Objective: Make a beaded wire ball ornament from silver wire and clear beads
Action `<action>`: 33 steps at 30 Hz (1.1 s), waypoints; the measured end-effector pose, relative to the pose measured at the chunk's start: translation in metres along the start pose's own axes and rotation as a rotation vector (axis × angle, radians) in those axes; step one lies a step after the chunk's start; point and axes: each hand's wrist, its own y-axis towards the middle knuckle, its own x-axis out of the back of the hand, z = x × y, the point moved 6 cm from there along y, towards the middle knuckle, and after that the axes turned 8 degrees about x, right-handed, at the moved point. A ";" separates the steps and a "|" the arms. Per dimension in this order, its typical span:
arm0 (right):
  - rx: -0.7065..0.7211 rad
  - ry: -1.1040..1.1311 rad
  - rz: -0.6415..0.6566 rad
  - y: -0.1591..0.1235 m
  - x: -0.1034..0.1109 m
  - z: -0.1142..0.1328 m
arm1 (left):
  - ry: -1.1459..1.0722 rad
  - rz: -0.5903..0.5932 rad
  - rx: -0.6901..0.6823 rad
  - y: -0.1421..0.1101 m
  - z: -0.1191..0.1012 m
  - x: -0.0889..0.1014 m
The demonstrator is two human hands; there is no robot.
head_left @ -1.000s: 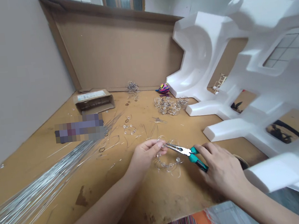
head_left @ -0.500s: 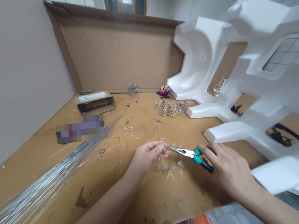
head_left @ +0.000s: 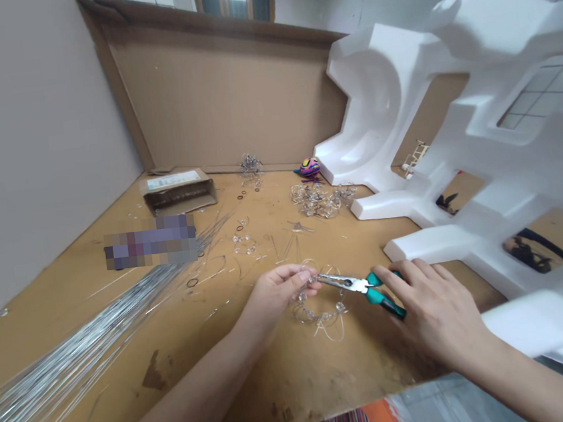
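In the head view, the left hand (head_left: 280,293) is closed in a pinch on a beaded wire ring (head_left: 320,312), at the ring's upper edge, above the wooden table (head_left: 299,383). The right hand (head_left: 435,309) curls around teal-handled pliers (head_left: 349,284), whose steel nose reaches the ring beside the left fingertips. Left of the ring lies a long bundle of silver wire (head_left: 86,319).

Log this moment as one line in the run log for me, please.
left hand: pinches beaded wire loop | right hand: holds teal-handled needle-nose pliers | pliers tips: at loop
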 end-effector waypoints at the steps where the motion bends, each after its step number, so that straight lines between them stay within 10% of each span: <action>1: 0.009 -0.002 -0.006 0.000 0.001 0.000 | -0.008 0.004 0.008 0.000 0.001 0.000; 33: -0.082 0.117 -0.065 -0.011 -0.001 0.002 | 0.233 0.130 -0.173 -0.008 -0.009 -0.015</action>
